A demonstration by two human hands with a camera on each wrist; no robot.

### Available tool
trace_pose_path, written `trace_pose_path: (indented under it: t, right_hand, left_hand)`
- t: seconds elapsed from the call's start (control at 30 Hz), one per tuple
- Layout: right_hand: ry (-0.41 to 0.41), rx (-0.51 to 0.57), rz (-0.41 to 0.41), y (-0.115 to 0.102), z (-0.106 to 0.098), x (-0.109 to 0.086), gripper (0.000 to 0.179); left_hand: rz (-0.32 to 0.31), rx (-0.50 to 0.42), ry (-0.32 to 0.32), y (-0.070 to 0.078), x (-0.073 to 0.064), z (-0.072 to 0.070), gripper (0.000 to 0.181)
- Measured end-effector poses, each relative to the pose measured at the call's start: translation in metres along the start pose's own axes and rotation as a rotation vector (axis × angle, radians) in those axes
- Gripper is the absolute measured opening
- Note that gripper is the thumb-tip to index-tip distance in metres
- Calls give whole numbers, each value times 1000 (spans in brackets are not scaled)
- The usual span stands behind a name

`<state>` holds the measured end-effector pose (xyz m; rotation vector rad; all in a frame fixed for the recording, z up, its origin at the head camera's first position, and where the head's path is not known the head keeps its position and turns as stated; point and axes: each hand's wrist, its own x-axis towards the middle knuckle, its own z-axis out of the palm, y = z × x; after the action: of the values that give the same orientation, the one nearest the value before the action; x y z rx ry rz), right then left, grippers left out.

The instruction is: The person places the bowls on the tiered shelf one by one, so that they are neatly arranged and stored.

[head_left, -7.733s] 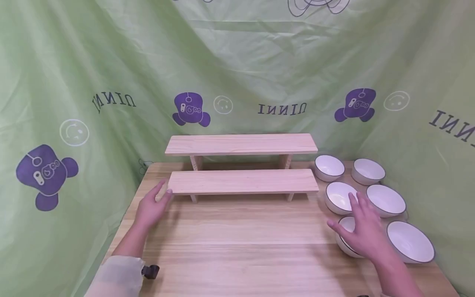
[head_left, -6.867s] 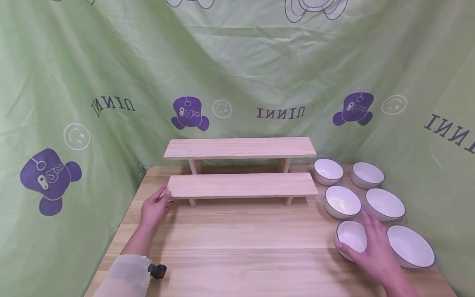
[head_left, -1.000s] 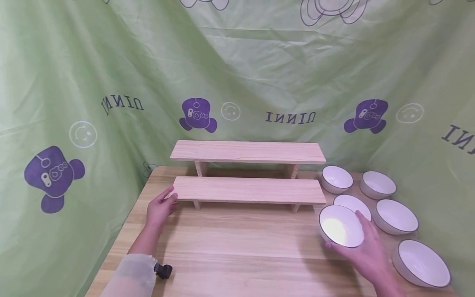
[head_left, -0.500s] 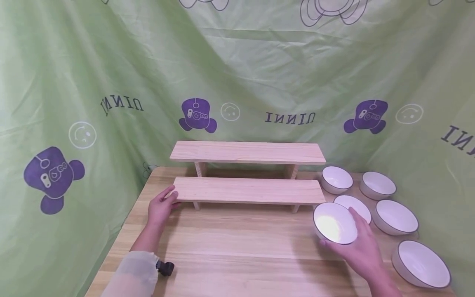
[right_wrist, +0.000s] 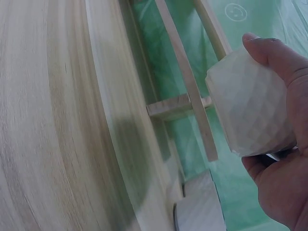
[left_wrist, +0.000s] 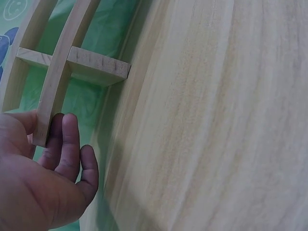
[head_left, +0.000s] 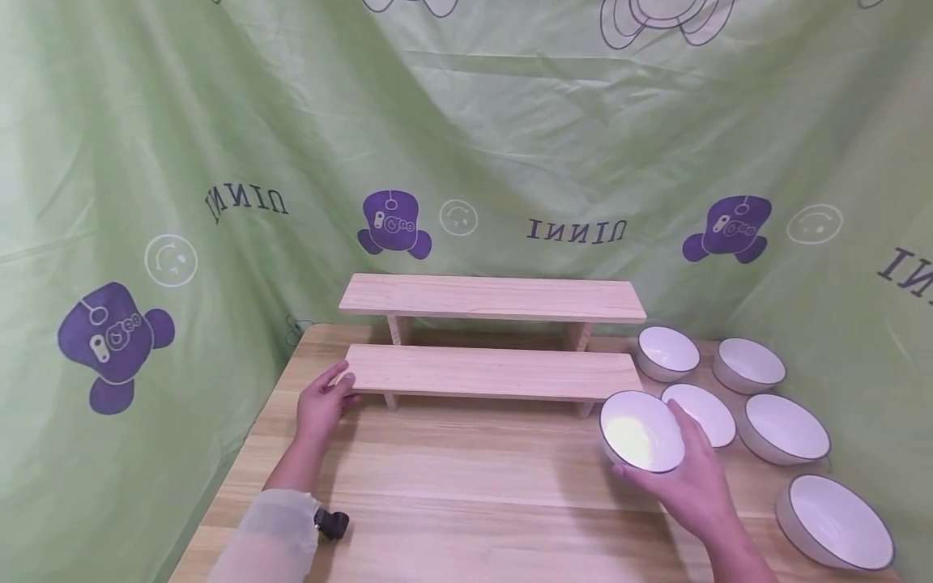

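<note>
A white bowl (head_left: 640, 431) with a thin dark rim is in my right hand (head_left: 688, 486), held off the table near the front right corner of the lower shelf board (head_left: 488, 372). Thumb and fingers grip it from opposite sides; in the right wrist view the bowl's outside (right_wrist: 250, 101) shows a faceted pattern. My left hand (head_left: 321, 409) pinches the left end of that lower board. The left wrist view shows the thumb on one face of the board end (left_wrist: 45, 115) and fingers on the other. The underside of the held bowl is hidden in the head view.
Several more white bowls stand at the right, among them a small back one (head_left: 668, 354) and a front one (head_left: 834, 522). A higher shelf board (head_left: 492, 297) runs behind the lower one. Green printed cloth (head_left: 466, 121) surrounds the wooden table (head_left: 452, 486).
My right hand, earlier open above the bowls, has lifted the front inner bowl and carried it leftward and towards the shelf. My left hand has closed on the lower board's end and stays there.
</note>
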<state>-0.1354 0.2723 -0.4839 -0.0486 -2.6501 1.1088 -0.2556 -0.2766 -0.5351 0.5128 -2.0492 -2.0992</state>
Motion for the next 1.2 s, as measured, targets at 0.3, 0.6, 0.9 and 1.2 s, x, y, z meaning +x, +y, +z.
trace_pose_path:
  t: [0.3, 0.6, 0.9, 1.2]
  right_hand:
    - [-1, 4, -15, -6, 7, 5, 135]
    - [-10, 24, -40, -17, 12, 13, 129]
    - [-39, 26, -38, -28, 21, 18, 133]
    - [-46, 38, -57, -38, 25, 26, 132]
  left_hand:
    - [-25, 8, -9, 1, 0, -2, 54]
    - [-27, 27, 3, 5, -3, -1, 54]
    - [-65, 1, -19, 11, -2, 0, 52]
    - [-48, 10, -5, 4, 1, 0, 51]
